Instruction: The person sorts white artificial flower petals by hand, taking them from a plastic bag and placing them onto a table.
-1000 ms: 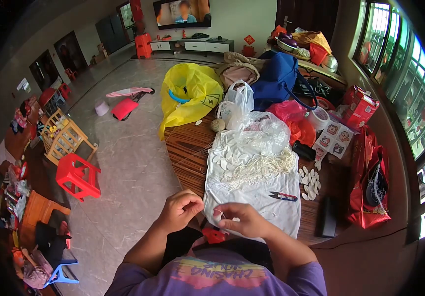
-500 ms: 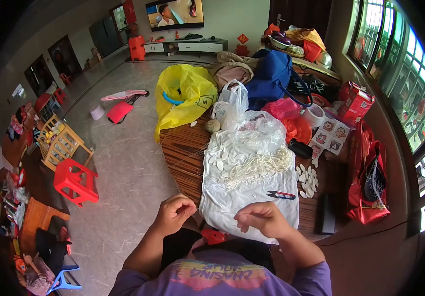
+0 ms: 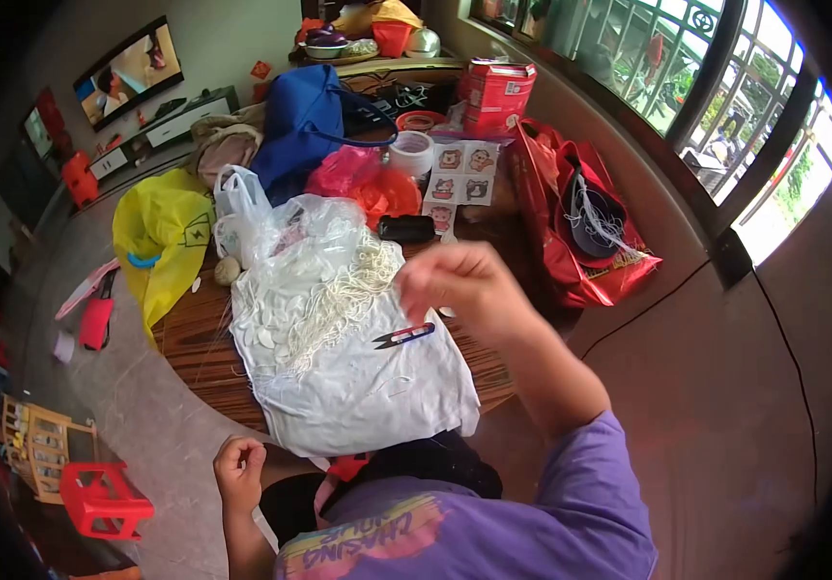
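Observation:
My left hand (image 3: pixel 240 474) is low, beside the table's near edge, its fingers curled in a pinch. Whatever it may hold is too small to make out. My right hand (image 3: pixel 459 290) is raised over the right side of the white cloth (image 3: pixel 368 401), its fingers bent downward and blurred. It covers most of the spot where loose white oval pieces lay. Just below and left of it, thread snips (image 3: pixel 404 335) with dark blades lie on the cloth. A tangled heap of cream cord (image 3: pixel 339 304) stretches across the cloth, with flat white pieces (image 3: pixel 263 336) at its left.
Behind the cord are clear plastic bags (image 3: pixel 310 232), a blue bag (image 3: pixel 302 126) and a yellow bag (image 3: pixel 160 242). A sticker sheet (image 3: pixel 461 174), a tape roll (image 3: pixel 411 153) and a red bag (image 3: pixel 571 222) stand to the right. A red stool (image 3: pixel 107 498) is on the floor at left.
The view has turned to the right. My right hand has moved from the cloth's near edge forward and right, over the white pieces. My left hand stays low near my body, fingers still curled.

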A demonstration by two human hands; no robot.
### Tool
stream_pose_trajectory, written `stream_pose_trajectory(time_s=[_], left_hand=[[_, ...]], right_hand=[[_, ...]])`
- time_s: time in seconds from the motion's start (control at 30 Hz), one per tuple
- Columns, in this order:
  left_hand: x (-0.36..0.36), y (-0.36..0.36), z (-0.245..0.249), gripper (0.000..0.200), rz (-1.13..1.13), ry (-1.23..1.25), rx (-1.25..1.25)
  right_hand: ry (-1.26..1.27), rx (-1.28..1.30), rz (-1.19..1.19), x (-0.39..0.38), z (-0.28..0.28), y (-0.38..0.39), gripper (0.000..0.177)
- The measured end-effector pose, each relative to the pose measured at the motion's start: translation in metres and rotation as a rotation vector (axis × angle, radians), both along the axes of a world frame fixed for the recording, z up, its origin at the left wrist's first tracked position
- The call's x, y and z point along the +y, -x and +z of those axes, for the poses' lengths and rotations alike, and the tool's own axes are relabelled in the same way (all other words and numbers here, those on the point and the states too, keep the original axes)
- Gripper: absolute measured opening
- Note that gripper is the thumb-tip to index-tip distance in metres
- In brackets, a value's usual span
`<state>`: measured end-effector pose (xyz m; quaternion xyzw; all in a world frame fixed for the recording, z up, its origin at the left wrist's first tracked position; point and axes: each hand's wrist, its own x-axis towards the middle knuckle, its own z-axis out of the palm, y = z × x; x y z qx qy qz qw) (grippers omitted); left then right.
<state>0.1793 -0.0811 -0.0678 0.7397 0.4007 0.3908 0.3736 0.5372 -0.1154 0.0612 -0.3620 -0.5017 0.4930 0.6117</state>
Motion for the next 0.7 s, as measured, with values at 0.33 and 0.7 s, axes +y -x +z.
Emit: stream_pose_trajectory(time_s=[0.33,0.7], left_hand=[[0.005,0.022,-0.027,0.014,0.085,0.111,-0.013],[0.010,0.022,-0.040,0.009,0.096,0.143,-0.037]], right_hand=[[-0.516,0.131,-1.190,-0.033,0.024,-0.280,0.015],[0.481,-0.651,-1.417,-0.051,-0.082,-0.333,0.016]])
